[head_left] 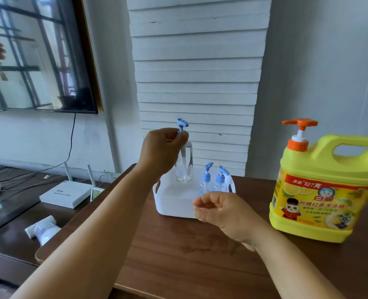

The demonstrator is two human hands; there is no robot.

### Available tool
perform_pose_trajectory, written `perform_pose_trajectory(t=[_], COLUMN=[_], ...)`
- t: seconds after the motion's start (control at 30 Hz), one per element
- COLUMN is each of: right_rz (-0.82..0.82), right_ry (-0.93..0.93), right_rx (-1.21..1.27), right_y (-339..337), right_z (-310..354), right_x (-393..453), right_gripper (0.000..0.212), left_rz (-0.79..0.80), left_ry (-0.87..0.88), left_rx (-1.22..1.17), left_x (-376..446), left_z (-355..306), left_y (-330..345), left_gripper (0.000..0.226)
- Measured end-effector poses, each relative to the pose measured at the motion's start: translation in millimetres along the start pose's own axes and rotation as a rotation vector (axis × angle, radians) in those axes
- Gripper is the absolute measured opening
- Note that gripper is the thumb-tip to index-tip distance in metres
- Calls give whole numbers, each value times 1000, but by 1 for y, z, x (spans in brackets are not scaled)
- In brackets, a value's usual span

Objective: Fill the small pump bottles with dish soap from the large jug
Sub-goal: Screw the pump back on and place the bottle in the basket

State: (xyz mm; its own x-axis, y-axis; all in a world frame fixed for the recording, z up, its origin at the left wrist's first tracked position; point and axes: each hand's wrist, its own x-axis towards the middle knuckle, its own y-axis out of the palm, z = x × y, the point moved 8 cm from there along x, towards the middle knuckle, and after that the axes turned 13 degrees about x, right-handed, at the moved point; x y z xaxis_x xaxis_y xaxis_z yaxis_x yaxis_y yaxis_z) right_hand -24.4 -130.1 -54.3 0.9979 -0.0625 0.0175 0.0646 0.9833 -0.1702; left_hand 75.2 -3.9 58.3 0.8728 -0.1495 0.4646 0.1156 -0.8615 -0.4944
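My left hand (160,148) pinches the blue collar of a clear pump bottle (185,164) and holds it above the white basket (174,205). Two more small clear bottles with blue pumps, one (205,180) beside the other (220,180), stand in the basket's right side. My right hand (218,210) hovers in front of the basket with fingers loosely curled and nothing in it. The large yellow soap jug (321,190) with an orange pump stands upright on the table at the right.
The brown wooden table (189,255) carries the basket and jug. A low dark cabinet at the left holds a white router (67,194), cables and a white tube (42,229). A dark screen hangs on the wall at upper left.
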Motion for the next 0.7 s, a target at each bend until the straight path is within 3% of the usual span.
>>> perform_pose_trajectory(t=[0.17, 0.47, 0.7], right_rz=[-2, -306, -387], right_ry=[-11, -243, -274], right_rx=[-6, -246, -724], right_y=[-3, -28, -22], right_z=[-6, 25, 41], right_x=[5, 35, 76], right_gripper=[3, 7, 42], left_rz=[35, 70, 89], left_ry=[-32, -56, -36], left_rx=[162, 264, 353], left_x=[9, 9, 10], left_z=[33, 68, 78], left_y=[28, 49, 53], left_gripper=[29, 34, 32])
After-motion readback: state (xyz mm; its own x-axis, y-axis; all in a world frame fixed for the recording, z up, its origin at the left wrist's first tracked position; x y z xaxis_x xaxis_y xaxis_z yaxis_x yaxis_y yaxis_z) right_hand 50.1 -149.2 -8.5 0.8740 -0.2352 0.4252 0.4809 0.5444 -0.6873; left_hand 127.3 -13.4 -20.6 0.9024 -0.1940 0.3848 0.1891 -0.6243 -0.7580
